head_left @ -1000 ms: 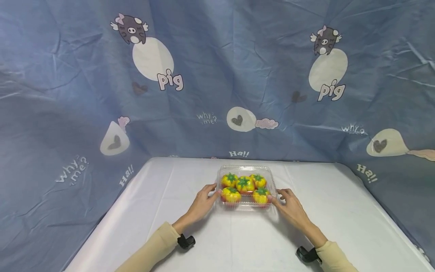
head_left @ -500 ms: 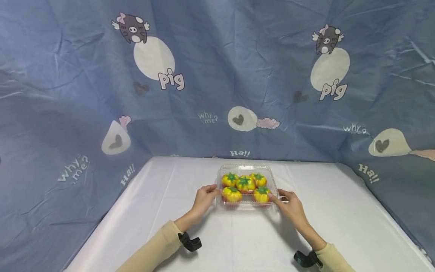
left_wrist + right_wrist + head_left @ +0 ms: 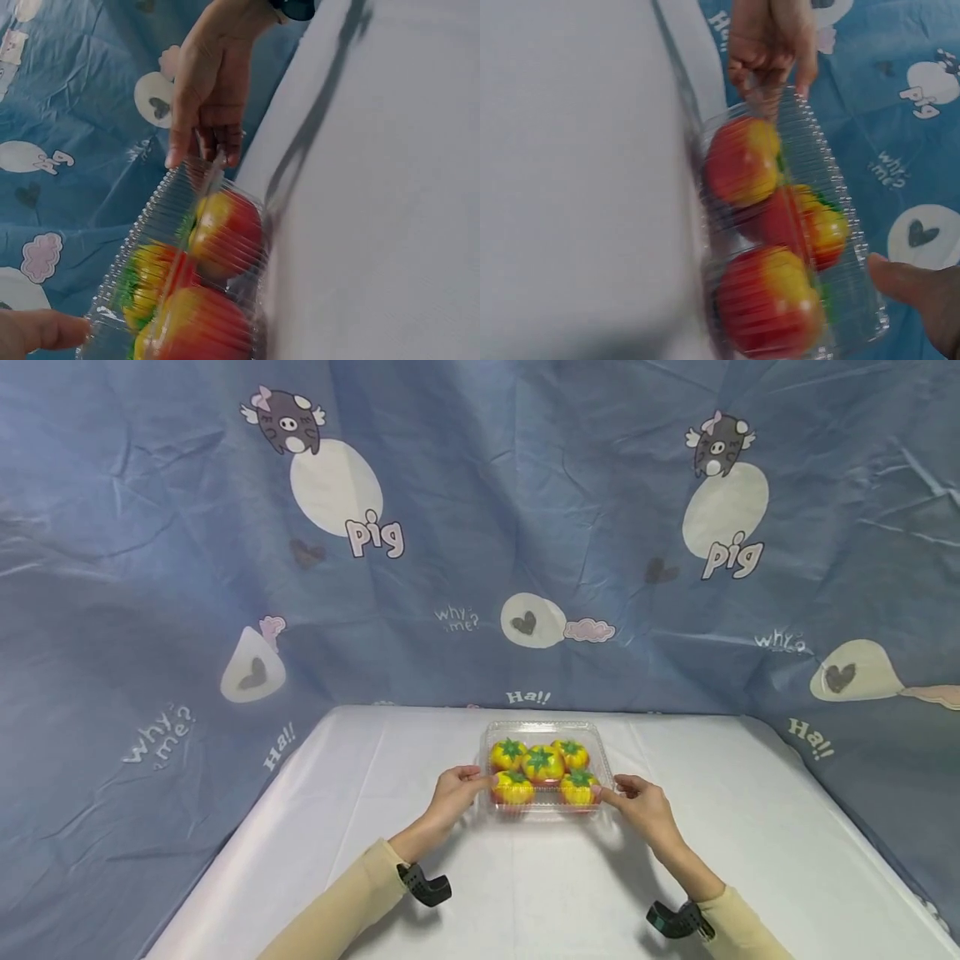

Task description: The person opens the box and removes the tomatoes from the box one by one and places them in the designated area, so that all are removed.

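Note:
A clear plastic clamshell box (image 3: 546,797) with ridged sides is on the white table, its lid down. Inside sit several yellow-and-red fruits (image 3: 542,765) with green star-shaped leaf tops. My left hand (image 3: 452,797) holds the box's left end, the thumb over the top rim and the fingers at the side. At the opposite end my right hand (image 3: 649,815) grips it the same way. In the left wrist view the right hand (image 3: 214,82) has its fingers curled at the end wall. The right wrist view shows the left hand (image 3: 772,41) likewise; each near hand shows only its thumb.
The white-covered table (image 3: 540,893) meets a blue cloth backdrop (image 3: 480,527) with pig prints behind it and at both sides. Black bands with small cameras (image 3: 427,887) are strapped to both wrists.
My left wrist has turned slightly and its thumb reaches a little further over the rim. The right hand has shifted only slightly, and the box stays in nearly the same place.

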Demonstrator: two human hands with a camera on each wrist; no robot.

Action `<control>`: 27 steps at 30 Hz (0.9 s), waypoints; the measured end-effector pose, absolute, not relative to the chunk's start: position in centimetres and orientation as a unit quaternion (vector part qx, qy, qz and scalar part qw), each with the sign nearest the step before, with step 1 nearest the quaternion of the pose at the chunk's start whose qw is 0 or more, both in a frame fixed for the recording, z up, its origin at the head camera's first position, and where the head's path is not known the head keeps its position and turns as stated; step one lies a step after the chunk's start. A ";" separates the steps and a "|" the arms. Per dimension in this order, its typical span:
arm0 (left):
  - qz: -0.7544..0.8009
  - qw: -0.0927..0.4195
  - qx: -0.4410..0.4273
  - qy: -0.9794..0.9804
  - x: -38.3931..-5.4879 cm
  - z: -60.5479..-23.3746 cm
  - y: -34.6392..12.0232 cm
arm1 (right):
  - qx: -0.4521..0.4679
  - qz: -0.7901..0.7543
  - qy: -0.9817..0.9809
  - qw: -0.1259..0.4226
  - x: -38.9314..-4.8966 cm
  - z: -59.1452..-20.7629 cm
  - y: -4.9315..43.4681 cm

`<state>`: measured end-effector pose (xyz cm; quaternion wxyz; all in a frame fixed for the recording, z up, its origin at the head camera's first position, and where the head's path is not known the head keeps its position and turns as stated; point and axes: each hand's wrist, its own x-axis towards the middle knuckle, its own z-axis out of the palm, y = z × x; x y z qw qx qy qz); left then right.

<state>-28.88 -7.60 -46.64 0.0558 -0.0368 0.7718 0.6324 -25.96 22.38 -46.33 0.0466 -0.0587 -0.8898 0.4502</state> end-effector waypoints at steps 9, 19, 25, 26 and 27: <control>0.637 0.064 -0.033 0.768 -29.4 -46.3 -7.3 | -0.056 0.439 -0.897 0.002 -26.5 -45.2 23.1; 0.564 0.114 0.029 0.817 -29.3 -46.1 -7.8 | -0.059 0.452 -0.889 -0.028 -26.8 -45.0 23.7; 0.554 0.102 0.029 0.826 -29.2 -46.1 -7.9 | -0.010 0.483 -0.875 -0.038 -27.0 -45.3 24.2; 0.550 0.099 0.030 0.829 -29.3 -46.1 -7.9 | -0.006 0.487 -0.873 -0.035 -27.0 -45.4 24.3; 0.547 0.097 0.029 0.831 -29.2 -46.0 -7.9 | -0.006 0.490 -0.871 -0.032 -27.0 -45.4 24.3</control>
